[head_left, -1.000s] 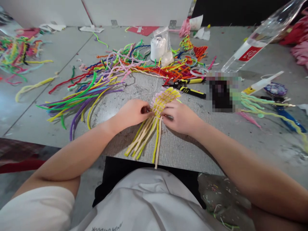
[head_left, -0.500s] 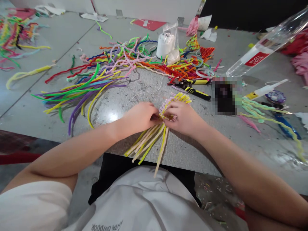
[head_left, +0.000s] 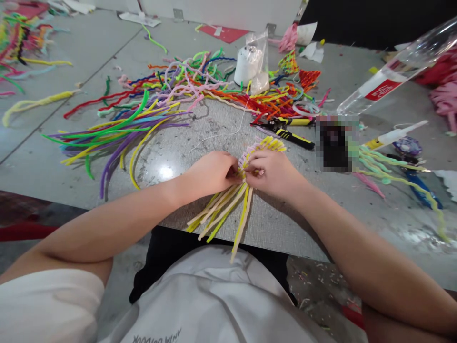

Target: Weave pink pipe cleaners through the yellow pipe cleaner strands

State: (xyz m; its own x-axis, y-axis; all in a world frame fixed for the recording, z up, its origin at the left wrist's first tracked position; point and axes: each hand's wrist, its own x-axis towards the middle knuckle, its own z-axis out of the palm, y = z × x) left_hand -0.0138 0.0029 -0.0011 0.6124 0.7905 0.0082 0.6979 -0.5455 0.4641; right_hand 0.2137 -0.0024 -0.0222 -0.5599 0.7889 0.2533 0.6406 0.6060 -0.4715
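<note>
Between my hands is a bundle of pipe cleaners (head_left: 228, 205), yellow and cream, whose loose ends fan down toward the table's front edge. Its upper part, in yellow and pale lilac (head_left: 271, 143), is worked into a looped or woven piece beyond my knuckles. My left hand (head_left: 218, 172) is closed with its fingertips pinching the left side of the bundle. My right hand (head_left: 273, 174) is closed too, thumb and finger gripping the bundle from the right. The exact spot they pinch is partly hidden by the fingers.
Loose coloured pipe cleaners (head_left: 117, 133) lie to the left, with a tangled heap behind. Yellow-and-black pliers (head_left: 294, 138) rest past my right hand. A white thread spool (head_left: 246, 66), a clear bottle (head_left: 389, 78) and a glue-like tube (head_left: 396, 136) stand or lie farther off.
The view has shifted slightly. My hands keep hold of the bundle in almost the same place, with only small finger movement.
</note>
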